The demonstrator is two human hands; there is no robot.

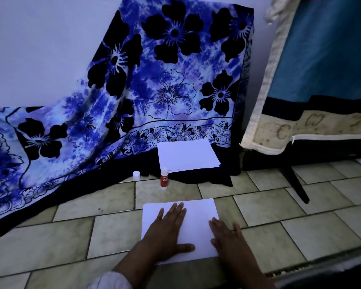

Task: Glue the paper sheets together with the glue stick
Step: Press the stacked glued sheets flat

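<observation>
"Where were the hands?"

"Both lay flat with fingers straight, gripping nothing. The left hand was mid-sheet, the right hand at its right edge. I'd guess they were pressing so the glue took."

"And the glue stick?"

"It stood upright on the floor beyond the sheet, its cap off to one side. The spare stack waited behind, handy."

The left grip lies flat, palm down, fingers straight and together pointing far, thumb spread to the right. The right grip lies flat beside it, fingers straight, angled far-left. The left forearm and right forearm reach in from the near edge.
</observation>
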